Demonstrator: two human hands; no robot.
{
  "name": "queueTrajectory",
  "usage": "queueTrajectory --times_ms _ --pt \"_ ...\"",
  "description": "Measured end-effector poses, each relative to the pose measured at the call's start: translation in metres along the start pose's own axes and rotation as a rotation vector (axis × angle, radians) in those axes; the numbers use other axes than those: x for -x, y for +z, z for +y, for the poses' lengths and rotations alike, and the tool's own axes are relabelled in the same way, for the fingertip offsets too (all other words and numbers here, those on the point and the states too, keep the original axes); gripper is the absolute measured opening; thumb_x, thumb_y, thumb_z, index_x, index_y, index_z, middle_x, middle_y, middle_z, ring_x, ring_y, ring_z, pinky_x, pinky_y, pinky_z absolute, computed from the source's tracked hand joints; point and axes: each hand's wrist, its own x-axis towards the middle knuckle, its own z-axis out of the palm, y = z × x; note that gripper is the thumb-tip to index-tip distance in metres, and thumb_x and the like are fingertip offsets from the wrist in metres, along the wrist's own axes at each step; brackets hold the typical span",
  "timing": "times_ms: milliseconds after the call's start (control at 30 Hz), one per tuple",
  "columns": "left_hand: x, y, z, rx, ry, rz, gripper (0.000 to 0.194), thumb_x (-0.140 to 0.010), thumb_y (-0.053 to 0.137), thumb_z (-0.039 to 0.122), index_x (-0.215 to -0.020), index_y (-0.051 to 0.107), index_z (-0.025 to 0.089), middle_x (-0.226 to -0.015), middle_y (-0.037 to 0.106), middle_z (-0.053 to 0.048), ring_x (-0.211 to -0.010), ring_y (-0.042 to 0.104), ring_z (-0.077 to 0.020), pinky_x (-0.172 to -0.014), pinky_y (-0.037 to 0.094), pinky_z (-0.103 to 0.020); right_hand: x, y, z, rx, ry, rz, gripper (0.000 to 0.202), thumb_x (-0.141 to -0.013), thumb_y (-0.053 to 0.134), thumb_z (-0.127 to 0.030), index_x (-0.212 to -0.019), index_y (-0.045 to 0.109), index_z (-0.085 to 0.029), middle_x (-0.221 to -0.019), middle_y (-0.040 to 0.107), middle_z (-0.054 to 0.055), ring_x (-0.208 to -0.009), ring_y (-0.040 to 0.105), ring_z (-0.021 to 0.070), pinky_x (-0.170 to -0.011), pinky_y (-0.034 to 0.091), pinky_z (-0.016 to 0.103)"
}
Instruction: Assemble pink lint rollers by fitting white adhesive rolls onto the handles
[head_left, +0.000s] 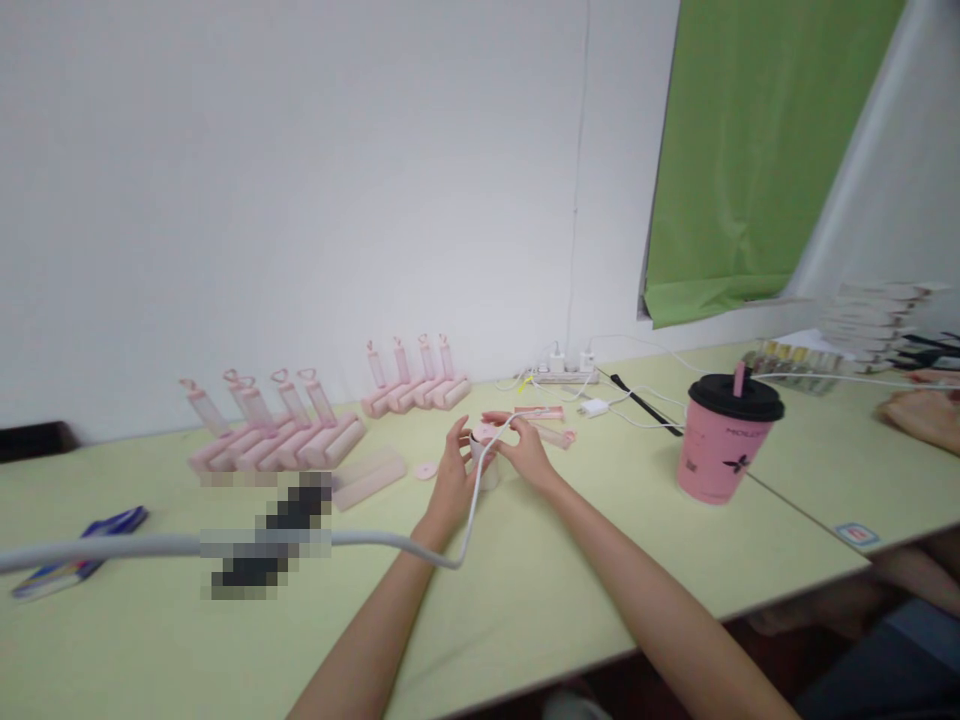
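Hands [452,478] [531,456] around cylinder [489,478] — well inside table edge [540,674].

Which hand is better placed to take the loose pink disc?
Probably the left hand: the pink disc lies just beside it, while the right hand is farther off, beyond the pale cylinder.

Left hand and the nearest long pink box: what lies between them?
In the head view, a small pink disc lies between the left hand and the box.

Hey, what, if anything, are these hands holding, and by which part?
A pale cylinder: the left hand holds its side. The right hand is at its upper end, but whether it grips is unclear.
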Motion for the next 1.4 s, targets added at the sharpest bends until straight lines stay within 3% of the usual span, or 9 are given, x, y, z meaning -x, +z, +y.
queueTrajectory --times_ms 200,333,567,967,1233,1400 --pt "0.002 0.001 0.000 0.019 0.017 -0.046 0.061 -0.080 0.055 0.034 -0.132 0.023 0.026 -0.120 0.044 -0.010 -0.107 0.050 -0.0176 -0.085 0.048 -0.034 0.000 0.003 0.005 0.006 0.042 -0.023 0.031 -0.075 0.056 -0.025 -0.106 0.062 -0.022 -0.107 0.064 0.005 -0.101 0.056 0.0186 -0.089 0.038 0.035" --pt "0.001 0.001 -0.001 -0.010 0.035 -0.067 0.047 -0.080 0.055 0.035 -0.121 0.036 0.023 -0.119 0.045 -0.009 -0.108 0.049 -0.0180 -0.087 0.047 -0.035 0.001 0.004 0.008 -0.023 0.085 -0.046 0.030 -0.077 0.054 -0.027 -0.105 0.063 -0.021 -0.107 0.065 0.006 -0.099 0.057 0.0185 -0.086 0.040 0.034" --pt "0.002 0.000 0.000 -0.067 0.014 -0.065 0.035 -0.082 0.052 0.035 -0.111 0.041 0.021 -0.112 0.050 -0.007 -0.106 0.050 -0.0172 -0.088 0.046 -0.036 0.001 -0.003 0.017 0.047 0.034 -0.079 0.031 -0.079 0.054 -0.030 -0.109 0.060 -0.023 -0.113 0.061 0.005 -0.102 0.055 0.0188 -0.083 0.042 0.033" --pt "0.002 -0.006 0.002 -0.309 0.053 -0.098 0.041 -0.083 0.049 0.040 -0.118 0.044 0.022 -0.107 0.055 -0.006 -0.097 0.054 -0.0173 -0.077 0.050 -0.032 0.017 -0.014 0.012 0.338 -0.145 -0.242 0.042 -0.085 0.049 -0.039 -0.125 0.047 -0.026 -0.119 0.057 0.004 -0.101 0.054 0.0164 -0.085 0.044 0.031" --pt "0.001 -0.012 0.002 -0.414 0.103 -0.144 0.045 -0.077 0.055 0.034 -0.120 0.044 0.023 -0.111 0.055 -0.007 -0.102 0.053 -0.0193 -0.083 0.048 -0.033 0.019 -0.015 0.011 0.336 -0.032 -0.283 0.044 -0.084 0.048 -0.042 -0.126 0.046 -0.028 -0.113 0.061 0.002 -0.089 0.059 0.0177 -0.076 0.046 0.030" --pt "0.001 -0.010 0.001 -0.319 0.006 -0.142 0.052 -0.072 0.060 0.035 -0.120 0.042 0.022 -0.108 0.056 -0.007 -0.093 0.056 -0.0185 -0.076 0.049 -0.032 0.021 -0.010 0.016 0.253 0.040 -0.289 0.047 -0.085 0.046 -0.043 -0.129 0.042 -0.026 -0.102 0.064 0.004 -0.086 0.059 0.0180 -0.075 0.046 0.030"
